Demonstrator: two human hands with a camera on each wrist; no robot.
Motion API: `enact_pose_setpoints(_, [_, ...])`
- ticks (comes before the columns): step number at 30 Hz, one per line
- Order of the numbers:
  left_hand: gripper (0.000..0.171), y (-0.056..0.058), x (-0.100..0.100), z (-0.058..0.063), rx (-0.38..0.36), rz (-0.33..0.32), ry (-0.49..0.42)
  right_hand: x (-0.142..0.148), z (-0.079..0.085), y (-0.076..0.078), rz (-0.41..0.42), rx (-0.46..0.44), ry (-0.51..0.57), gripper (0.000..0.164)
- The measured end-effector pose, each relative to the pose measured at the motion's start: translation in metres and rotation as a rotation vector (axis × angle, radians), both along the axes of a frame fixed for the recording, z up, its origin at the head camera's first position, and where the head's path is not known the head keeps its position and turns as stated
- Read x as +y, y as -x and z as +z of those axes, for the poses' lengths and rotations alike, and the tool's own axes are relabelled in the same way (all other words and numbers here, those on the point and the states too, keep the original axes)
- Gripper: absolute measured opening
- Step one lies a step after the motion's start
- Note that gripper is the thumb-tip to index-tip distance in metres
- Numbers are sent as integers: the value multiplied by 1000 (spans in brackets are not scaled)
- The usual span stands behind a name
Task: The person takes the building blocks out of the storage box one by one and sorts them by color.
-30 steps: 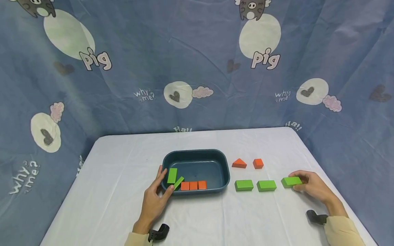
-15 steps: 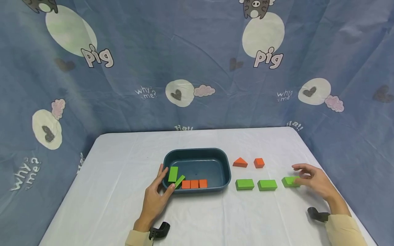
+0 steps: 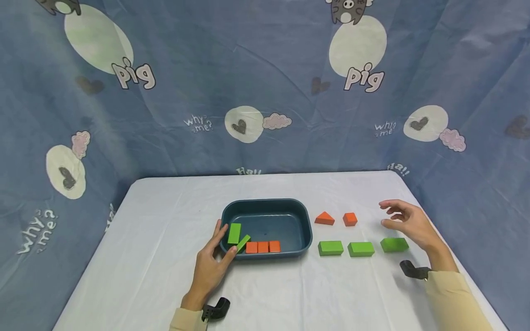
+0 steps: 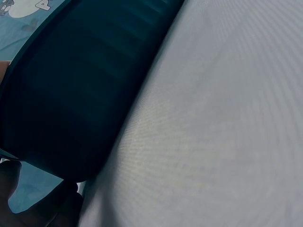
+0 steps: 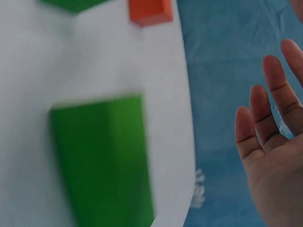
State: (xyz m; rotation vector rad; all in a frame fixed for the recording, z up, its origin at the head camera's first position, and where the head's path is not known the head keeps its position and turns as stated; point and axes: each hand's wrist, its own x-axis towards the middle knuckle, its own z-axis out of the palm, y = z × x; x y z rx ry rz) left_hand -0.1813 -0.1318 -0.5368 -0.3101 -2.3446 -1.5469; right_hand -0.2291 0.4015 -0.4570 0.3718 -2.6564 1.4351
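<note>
My left hand holds the left end of a dark teal tray, fingers at its left rim and thumb at the front-left corner. The tray's outer wall fills much of the left wrist view. Inside stand a green block, a thin green block and several orange blocks. My right hand hovers, holding nothing, above and behind the rightmost green block. In the right wrist view its fingers are spread beside a blurred green block.
Two more green blocks lie in a row right of the tray. Behind them are an orange triangular block and an orange cube. A blue printed cloth surrounds the white table.
My right hand has let go of the rightmost green block, lifted off it and moved back and left toward the orange cube. My left hand stays at the tray.
</note>
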Motion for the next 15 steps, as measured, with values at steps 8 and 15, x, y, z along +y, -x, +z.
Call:
enact_pose_setpoints(8, [66, -1, -1, -1, -15, 0, -16, -34, 19, 24, 114, 58, 106, 45])
enact_pose_setpoints(15, [66, 0, -2, -2, -10, 4, 0, -62, 32, 42, 213, 86, 185, 46])
